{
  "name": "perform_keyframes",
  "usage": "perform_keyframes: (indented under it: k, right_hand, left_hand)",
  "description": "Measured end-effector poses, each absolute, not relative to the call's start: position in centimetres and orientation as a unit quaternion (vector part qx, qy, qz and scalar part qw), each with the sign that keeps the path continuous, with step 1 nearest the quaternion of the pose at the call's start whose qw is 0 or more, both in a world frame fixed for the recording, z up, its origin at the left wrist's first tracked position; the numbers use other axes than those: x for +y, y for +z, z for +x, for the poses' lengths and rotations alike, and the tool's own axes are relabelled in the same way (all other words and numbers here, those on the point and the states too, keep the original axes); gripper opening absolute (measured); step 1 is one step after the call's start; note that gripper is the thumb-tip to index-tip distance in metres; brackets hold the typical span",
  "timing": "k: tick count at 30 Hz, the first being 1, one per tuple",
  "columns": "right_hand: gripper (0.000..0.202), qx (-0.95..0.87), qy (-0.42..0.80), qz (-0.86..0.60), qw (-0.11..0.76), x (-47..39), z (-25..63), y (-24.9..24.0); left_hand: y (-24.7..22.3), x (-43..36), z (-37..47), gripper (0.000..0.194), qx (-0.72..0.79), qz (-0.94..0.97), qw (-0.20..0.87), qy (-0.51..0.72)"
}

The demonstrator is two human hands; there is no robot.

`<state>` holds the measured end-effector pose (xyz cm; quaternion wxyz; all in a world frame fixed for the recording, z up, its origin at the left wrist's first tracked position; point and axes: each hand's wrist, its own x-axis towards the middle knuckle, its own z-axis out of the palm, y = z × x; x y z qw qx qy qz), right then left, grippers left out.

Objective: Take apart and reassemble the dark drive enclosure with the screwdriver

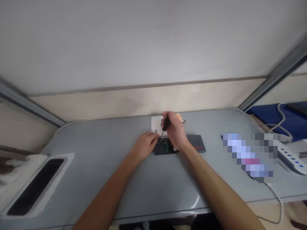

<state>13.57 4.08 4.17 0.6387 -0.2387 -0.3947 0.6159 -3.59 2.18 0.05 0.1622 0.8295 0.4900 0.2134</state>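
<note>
An opened black electronic device with a green circuit board (167, 147) lies flat on the grey table. My right hand (176, 131) is wrapped round the dark handle of a screwdriver (166, 123), whose thin shaft slants down to the device's upper left part. At the device's left edge, my left hand (145, 144) grips it, fingertips bent close to the screwdriver's tip. Behind the device is a white sheet (155, 120) with several tiny dark pieces on it. A dark grey flat panel (197, 142) sits to the right, partly hidden by my right wrist. Something orange (178, 117) shows behind my right hand.
On the left, a black flat object (37, 185) lies on a white sheet. A blurred-out object (247, 159) and a white power strip (294, 161) with cables occupy the right side. Metal frame bars (273, 76) rise at both sides, and a pale wall closes off the back.
</note>
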Motion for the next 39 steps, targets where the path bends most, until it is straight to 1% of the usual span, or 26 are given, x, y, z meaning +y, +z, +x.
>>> perform_keyframes:
  k: [1, 3, 7, 10, 13, 15, 18, 24, 26, 30, 33, 39]
  right_hand:
    - [0.034, -0.399, 0.621, -0.239, 0.63, 4.0, 13.7, 4.2]
    - [0.038, -0.413, 0.623, -0.248, 0.616, 4.0, 13.7, 4.2]
    - [0.051, -0.408, 0.585, -0.28, 0.642, 4.0, 13.5, 4.1]
    - [0.049, -0.404, 0.58, -0.278, 0.65, 4.2, 13.5, 4.2]
    - [0.048, -0.398, 0.617, -0.251, 0.631, 4.4, 13.7, 4.5]
    - [0.044, -0.394, 0.633, -0.244, 0.621, 4.4, 13.9, 4.6]
    - [0.038, -0.407, 0.618, -0.253, 0.622, 4.2, 14.0, 4.5]
    - [0.052, -0.385, 0.6, -0.279, 0.643, 4.0, 13.5, 3.9]
    - [0.05, -0.382, 0.59, -0.286, 0.651, 4.2, 13.4, 3.9]
    - [0.045, -0.366, 0.633, -0.258, 0.631, 4.6, 14.0, 4.3]
    - [0.039, -0.359, 0.636, -0.264, 0.63, 4.8, 14.5, 4.4]
    - [0.053, -0.398, 0.586, -0.301, 0.639, 5.0, 15.0, 3.6]
  left_hand:
    - [0.2, 2.1, -3.5, 0.029, 0.49, 0.831, 0.154, 0.212]
    - [0.6, 1.9, -3.6, 0.029, 0.485, 0.835, 0.151, 0.213]
    - [1.6, 1.5, -3.8, 0.026, 0.459, 0.844, 0.178, 0.216]
    - [2.0, 1.4, -3.9, 0.023, 0.447, 0.853, 0.174, 0.207]
    - [1.9, 1.4, -3.8, 0.022, 0.439, 0.859, 0.162, 0.205]
    - [1.8, 1.4, -3.8, 0.022, 0.437, 0.86, 0.163, 0.207]
    - [1.7, 1.5, -3.8, 0.022, 0.438, 0.857, 0.169, 0.214]
    - [1.9, 1.4, -3.9, 0.022, 0.434, 0.854, 0.176, 0.225]
    - [2.0, 1.4, -3.8, 0.022, 0.438, 0.85, 0.183, 0.228]
    - [1.9, 1.6, -3.6, 0.022, 0.443, 0.846, 0.187, 0.231]
    - [1.8, 1.7, -3.6, 0.021, 0.438, 0.847, 0.186, 0.236]
    - [1.5, 1.8, -3.7, 0.02, 0.43, 0.856, 0.172, 0.23]
